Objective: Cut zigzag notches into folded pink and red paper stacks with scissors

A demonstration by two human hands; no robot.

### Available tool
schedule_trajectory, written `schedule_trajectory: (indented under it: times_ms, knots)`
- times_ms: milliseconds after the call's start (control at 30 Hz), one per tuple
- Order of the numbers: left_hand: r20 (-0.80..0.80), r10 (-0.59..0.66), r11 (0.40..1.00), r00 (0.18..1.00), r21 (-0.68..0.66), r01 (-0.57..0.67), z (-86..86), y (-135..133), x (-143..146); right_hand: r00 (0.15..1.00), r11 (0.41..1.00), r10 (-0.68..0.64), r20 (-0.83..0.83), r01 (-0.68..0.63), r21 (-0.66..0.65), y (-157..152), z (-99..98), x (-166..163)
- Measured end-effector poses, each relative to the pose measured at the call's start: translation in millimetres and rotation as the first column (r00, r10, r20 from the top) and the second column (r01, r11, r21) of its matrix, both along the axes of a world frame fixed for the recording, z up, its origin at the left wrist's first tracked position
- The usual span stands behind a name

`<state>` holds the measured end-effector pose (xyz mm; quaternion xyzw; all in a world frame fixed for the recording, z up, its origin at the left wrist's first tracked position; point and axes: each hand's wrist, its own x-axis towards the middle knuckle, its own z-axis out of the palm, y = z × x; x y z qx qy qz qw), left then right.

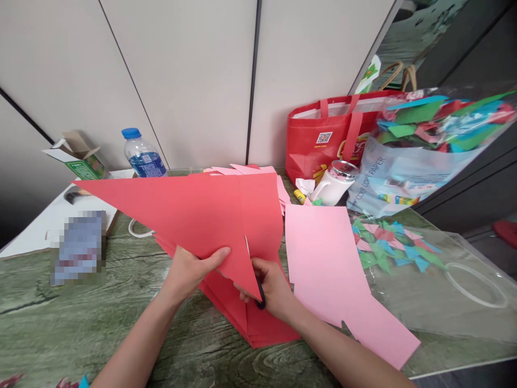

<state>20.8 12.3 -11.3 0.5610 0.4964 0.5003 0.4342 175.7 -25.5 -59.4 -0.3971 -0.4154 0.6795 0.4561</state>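
My left hand (194, 269) grips a large sheet of red paper (194, 207) by its lower edge, thumb on top and fingers hidden underneath. In my right hand (272, 285) is a pair of scissors (262, 299) with a black handle; a blade shows at a slit running up into the red sheet. Below the slit, a pointed flap of the paper hangs over the scissors. More red paper (258, 334) lies stacked beneath both hands. Pink sheets (319, 248) rest on the table just right of my right hand.
Behind stand a water bottle (143, 153), a red bag (311, 134), a white mug (335, 183) and a plastic bag of coloured scraps (428, 161). Another clear bag (440, 291) lies at right. A tape roll (139, 230) and an open green box (83, 161) are at left.
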Motion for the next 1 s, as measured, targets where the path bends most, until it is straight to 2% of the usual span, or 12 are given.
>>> schedule_trajectory:
  times_ms: [167,333,433,567,700,900,1000]
  knots:
    - [0.005,0.007,1.0,1.0,-0.017,-0.007,-3.1,0,0,0.999,1.0,-0.004,0.031,0.003,0.01,0,5.1,1]
    - [0.148,0.006,0.999,0.989,-0.042,0.0,-1.4,1,2,0.999,0.999,0.0,0.037,-0.001,0.043,1,6.1,2]
    - [0.174,0.015,0.999,0.985,-0.034,-0.009,-0.4,2,2,0.999,0.999,0.002,0.036,-0.003,0.041,0,5.5,2]
    - [0.132,0.028,1.0,0.991,-0.009,-0.027,-1.9,2,2,0.998,0.998,0.007,0.068,-0.011,0.061,0,6.9,3]
    - [0.066,0.064,0.998,0.996,-0.005,-0.063,-2.9,1,3,0.995,0.984,-0.024,0.097,0.007,0.176,-1,10.5,3]
    - [-0.069,-0.02,1.0,0.997,0.017,0.021,-2.0,-4,4,0.989,0.959,-0.085,0.117,0.05,0.279,1,12.8,3]
    - [-0.092,-0.004,1.0,0.996,0.007,0.005,-2.0,-5,3,0.991,0.957,-0.086,0.107,0.052,0.284,2,11.9,5]
